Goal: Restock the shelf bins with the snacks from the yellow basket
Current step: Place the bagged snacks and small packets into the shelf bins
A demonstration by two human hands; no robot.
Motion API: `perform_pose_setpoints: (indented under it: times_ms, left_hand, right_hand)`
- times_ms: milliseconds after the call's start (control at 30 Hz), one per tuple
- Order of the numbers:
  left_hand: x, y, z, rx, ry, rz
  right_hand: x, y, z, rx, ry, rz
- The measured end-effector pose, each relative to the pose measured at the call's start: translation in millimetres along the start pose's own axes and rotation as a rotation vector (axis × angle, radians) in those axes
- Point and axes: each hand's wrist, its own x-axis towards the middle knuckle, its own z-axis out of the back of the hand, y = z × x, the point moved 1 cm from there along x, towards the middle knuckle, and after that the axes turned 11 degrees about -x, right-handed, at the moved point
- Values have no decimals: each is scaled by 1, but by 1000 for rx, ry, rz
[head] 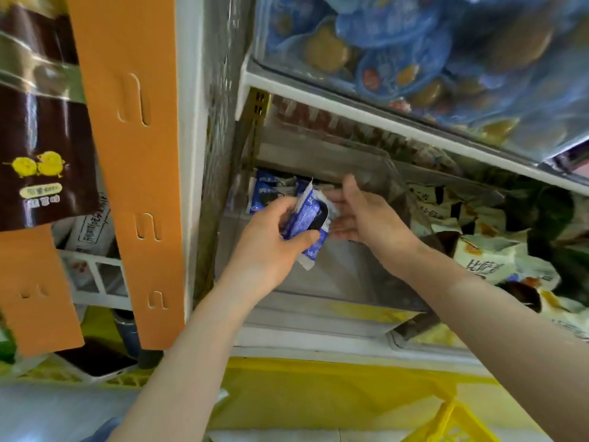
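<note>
My left hand (271,237) grips a small stack of blue-and-white cookie packets (310,223) at the mouth of a clear shelf bin (334,272). My right hand (363,215) is beside the packets with its fingers stretched out, touching their right edge. More blue packets of the same kind (266,194) lie deeper inside that bin. The yellow basket (446,419) shows at the bottom right, below my arms.
The neighbouring bin to the right holds cream and dark snack bags (484,250). The shelf above carries blue packaged snacks (414,59). An orange perforated upright (134,154) and a brown hanging bag (44,138) stand to the left. A white shelf edge (398,122) runs overhead.
</note>
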Motion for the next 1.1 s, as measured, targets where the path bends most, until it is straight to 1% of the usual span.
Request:
perform_pose_setpoints:
  times_ms: [33,100,167,200,233,300,367,400,467,533,633,700,767,867,933,967,1033,1100]
  left_hand:
    - [-2,-3,-2,-3,35,5]
    - [-7,-7,-10,-34,127,25]
    - [-13,-12,-20,-70,201,25]
    - [-15,-12,-25,-76,197,14]
    - [-16,-13,-30,-66,165,10]
    - [-17,-12,-37,-26,48,4]
    - [-16,-12,-43,-28,-57,5]
    - [-16,-12,-47,-47,-82,36]
    - [-20,-16,-55,-166,-52,175]
    - [-26,-20,-63,-403,39,302]
    - [-34,-21,-66,-517,165,347]
    - [-39,-21,-66,-617,217,385]
    - [-43,-22,-67,-734,213,402]
    - [-46,-18,-65,-900,119,424]
    - [-48,-14,-63,-973,63,460]
    - [-49,-13,-63,-976,50,456]
    - [-52,-11,-64,-938,36,406]
    - [-55,-11,-64,-889,24,342]
  right_hand:
    - [-12,-1,5,-72,32,50]
    - [-31,-4,16,-188,44,136]
    - [-44,-6,32,-209,21,148]
    - [-49,-8,39,-199,1,146]
    - [-55,-9,45,-174,-30,150]
    - [-67,-10,54,-105,-118,175]
    - [-80,-11,60,-61,-215,251]
    - [-87,-12,63,-69,-262,297]
    - [-100,-12,67,-149,-321,352]
    - [-108,-12,69,-178,-327,348]
    - [-115,-14,74,-166,-342,297]
    - [-121,-17,77,-281,-371,334]
    - [-129,-18,74,-456,-319,456]
    - [-140,-27,65,-709,-215,676]
    - [-144,-31,61,-777,-173,743]
    - [-146,-31,60,-753,-162,730]
    - [-149,-29,58,-643,-197,637]
    - [-149,-28,58,-491,-270,457]
